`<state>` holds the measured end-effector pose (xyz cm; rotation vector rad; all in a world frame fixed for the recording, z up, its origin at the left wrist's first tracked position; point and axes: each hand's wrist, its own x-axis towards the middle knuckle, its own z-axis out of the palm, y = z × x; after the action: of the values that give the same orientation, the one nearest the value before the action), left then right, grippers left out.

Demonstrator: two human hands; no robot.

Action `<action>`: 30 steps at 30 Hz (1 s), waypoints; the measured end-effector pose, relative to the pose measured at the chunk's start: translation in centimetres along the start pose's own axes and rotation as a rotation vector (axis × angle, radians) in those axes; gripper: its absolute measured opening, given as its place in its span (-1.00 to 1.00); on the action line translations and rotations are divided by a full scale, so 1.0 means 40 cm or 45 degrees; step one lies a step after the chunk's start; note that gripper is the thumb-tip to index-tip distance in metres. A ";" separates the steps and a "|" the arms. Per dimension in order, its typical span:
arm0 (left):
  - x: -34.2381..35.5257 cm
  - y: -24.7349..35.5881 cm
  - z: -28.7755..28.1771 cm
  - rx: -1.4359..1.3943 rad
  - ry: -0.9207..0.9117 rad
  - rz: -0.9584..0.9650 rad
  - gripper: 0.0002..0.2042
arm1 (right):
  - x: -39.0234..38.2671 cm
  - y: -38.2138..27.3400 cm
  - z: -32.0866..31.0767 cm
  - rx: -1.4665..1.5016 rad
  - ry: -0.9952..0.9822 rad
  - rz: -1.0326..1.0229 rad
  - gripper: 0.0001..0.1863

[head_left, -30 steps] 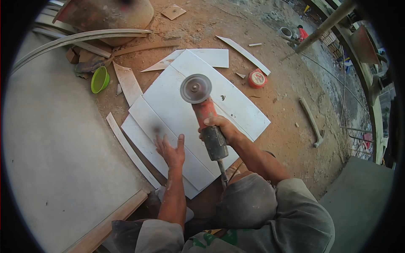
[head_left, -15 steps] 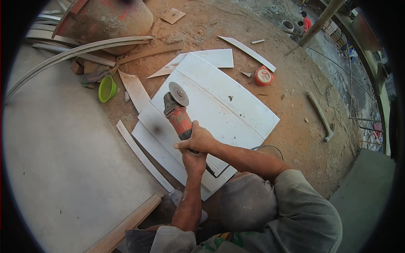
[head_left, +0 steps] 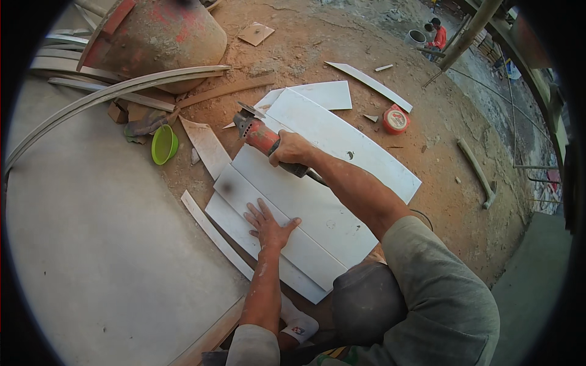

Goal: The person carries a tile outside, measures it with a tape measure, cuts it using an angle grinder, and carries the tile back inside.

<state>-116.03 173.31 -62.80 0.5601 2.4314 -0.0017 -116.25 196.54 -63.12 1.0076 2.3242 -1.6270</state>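
Note:
My right hand point(head_left: 294, 150) is wrapped round the body of a red and black angle grinder point(head_left: 261, 136). Its cutting disc point(head_left: 249, 110), seen nearly edge-on, is over the far left end of the stacked white boards point(head_left: 311, 204); whether it touches them I cannot tell. On the near left part of the stack, my left hand point(head_left: 271, 229) lies flat with spread fingers, holding nothing. The grinder's cord point(head_left: 422, 216) shows in part beyond my right forearm.
A red tape measure point(head_left: 395, 119), a hammer point(head_left: 477, 173) and white offcuts point(head_left: 369, 85) lie on the dirt. Left are a green bowl point(head_left: 165, 144), a dirty bucket point(head_left: 162, 39), curved strips point(head_left: 116, 82) and a grey slab point(head_left: 110, 232). A person point(head_left: 437, 38) is far right.
My left hand has left the grinder and now lies flat on the boards. My right hand has moved the grinder away from me, with the disc turned nearly edge-on. The upper board has shifted.

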 end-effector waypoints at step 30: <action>0.022 0.005 0.042 0.167 -0.008 -0.048 0.29 | 0.066 0.013 -0.042 0.083 -0.135 0.122 -0.51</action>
<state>-115.59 173.61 -64.64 0.5712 2.4477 -0.1801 -117.54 199.26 -64.05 1.0027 2.1348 -1.6860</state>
